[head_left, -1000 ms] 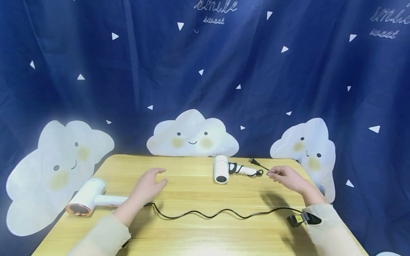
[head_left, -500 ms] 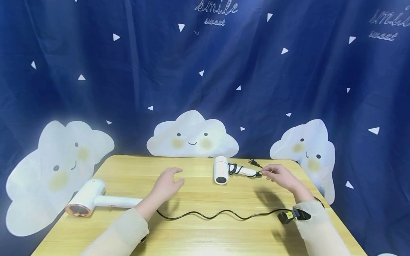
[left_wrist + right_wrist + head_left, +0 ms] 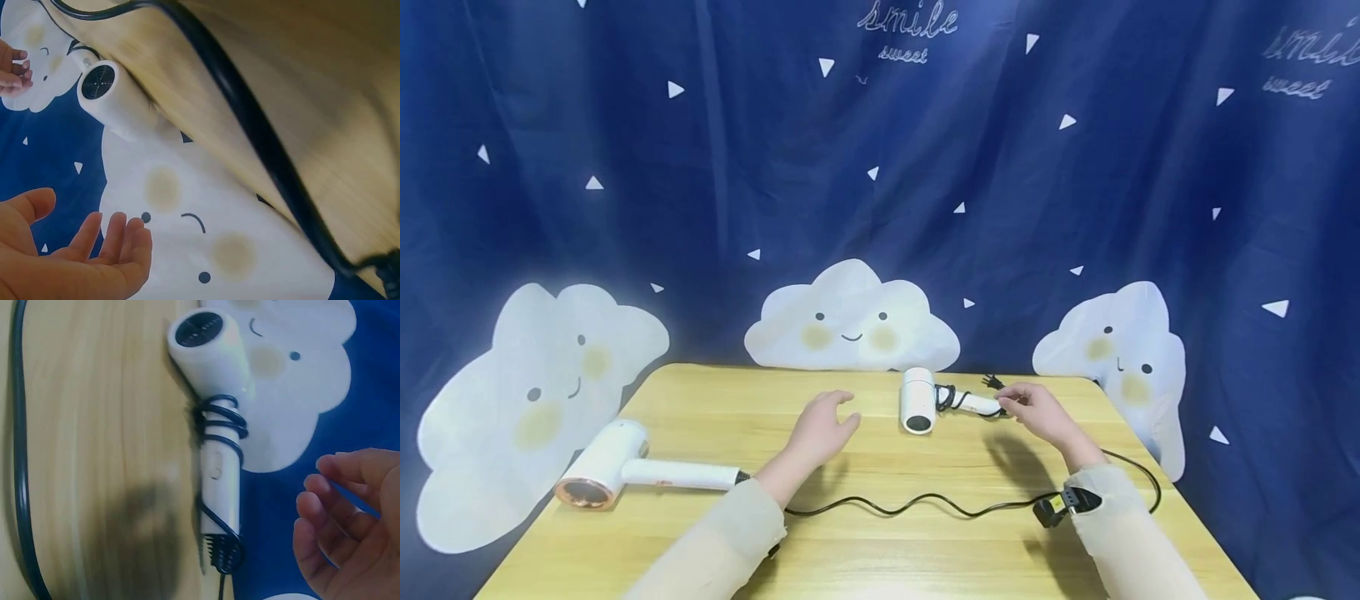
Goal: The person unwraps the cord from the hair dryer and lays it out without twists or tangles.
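A small white hair dryer (image 3: 918, 402) lies near the table's back edge, its black cord (image 3: 224, 422) wound round the handle. In the head view my right hand (image 3: 1037, 412) hovers by the handle's end, fingers loosely bent; the right wrist view shows that hand (image 3: 350, 519) apart from the dryer, holding nothing. My left hand (image 3: 820, 429) is held above the table to the dryer's left, empty, thumb and fingers spread. In the left wrist view its fingers (image 3: 115, 240) are relaxed and away from the dryer (image 3: 115, 94).
A larger white hair dryer (image 3: 606, 462) with a copper-coloured rim lies at the table's left, handle toward my left forearm. Its long black cord (image 3: 917, 500) snakes across the table (image 3: 850, 550) and curves behind my right wrist. A dark blue curtain (image 3: 865, 217) with clouds hangs behind.
My left hand has moved right, away from the larger dryer's handle. My right hand has moved left toward the small dryer's handle end. Both dryers lie where they were.
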Action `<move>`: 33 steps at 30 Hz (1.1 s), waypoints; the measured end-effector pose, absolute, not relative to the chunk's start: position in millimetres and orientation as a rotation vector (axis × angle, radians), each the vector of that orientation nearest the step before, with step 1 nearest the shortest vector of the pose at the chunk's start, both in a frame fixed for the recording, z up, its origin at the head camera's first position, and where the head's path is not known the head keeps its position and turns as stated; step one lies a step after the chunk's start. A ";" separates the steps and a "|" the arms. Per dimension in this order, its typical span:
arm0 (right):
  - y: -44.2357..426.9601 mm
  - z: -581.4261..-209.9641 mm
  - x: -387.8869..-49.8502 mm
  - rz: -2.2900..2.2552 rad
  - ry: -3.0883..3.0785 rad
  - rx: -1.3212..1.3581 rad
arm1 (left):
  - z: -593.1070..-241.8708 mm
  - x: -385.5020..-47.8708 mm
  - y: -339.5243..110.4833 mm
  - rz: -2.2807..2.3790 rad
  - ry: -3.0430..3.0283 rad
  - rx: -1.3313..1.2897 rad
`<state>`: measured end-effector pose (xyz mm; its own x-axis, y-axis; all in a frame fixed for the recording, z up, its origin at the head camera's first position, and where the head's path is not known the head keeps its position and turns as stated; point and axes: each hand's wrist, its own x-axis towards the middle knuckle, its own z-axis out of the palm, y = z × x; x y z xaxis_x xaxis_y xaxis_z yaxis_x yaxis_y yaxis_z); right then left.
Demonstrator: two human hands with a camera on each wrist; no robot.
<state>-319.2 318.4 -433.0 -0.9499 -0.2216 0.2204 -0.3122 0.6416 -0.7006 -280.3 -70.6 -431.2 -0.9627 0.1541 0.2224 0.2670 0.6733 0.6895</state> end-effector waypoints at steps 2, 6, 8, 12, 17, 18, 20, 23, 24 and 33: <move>314.0 -435.3 -321.2 1.192 -2.736 0.428 | -433.0 -283.1 -65.0 -1.155 -2.735 -0.347; 307.3 -438.4 -326.3 1.132 -2.719 0.412 | -438.4 -290.4 -53.3 -1.162 -2.733 -0.337; 304.2 -439.4 -329.3 1.095 -2.707 0.409 | -441.8 -294.6 -47.4 -1.157 -2.734 -0.322; 297.4 -441.2 -335.2 1.047 -2.690 0.384 | -448.1 -302.0 -35.9 -1.129 -2.731 -0.299; 288.7 -444.0 -342.4 1.045 -2.672 0.358 | -452.6 -307.6 -21.3 -1.144 -2.753 -0.265; 287.2 -444.7 -343.7 1.048 -2.674 0.348 | -452.9 -308.2 -18.5 -1.152 -2.755 -0.259; 285.1 -446.5 -346.4 1.046 -2.679 0.328 | -453.5 -309.8 -12.7 -1.158 -2.759 -0.250; 283.0 -450.1 -351.0 1.025 -2.695 0.309 | -454.2 -312.5 -4.2 -1.178 -2.759 -0.231; 282.3 -451.3 -352.6 1.016 -2.702 0.305 | -454.4 -313.3 -1.5 -1.181 -2.762 -0.222; 274.1 -456.1 -358.7 0.981 -2.730 0.307 | -457.8 -318.5 17.0 -1.220 -2.774 -0.174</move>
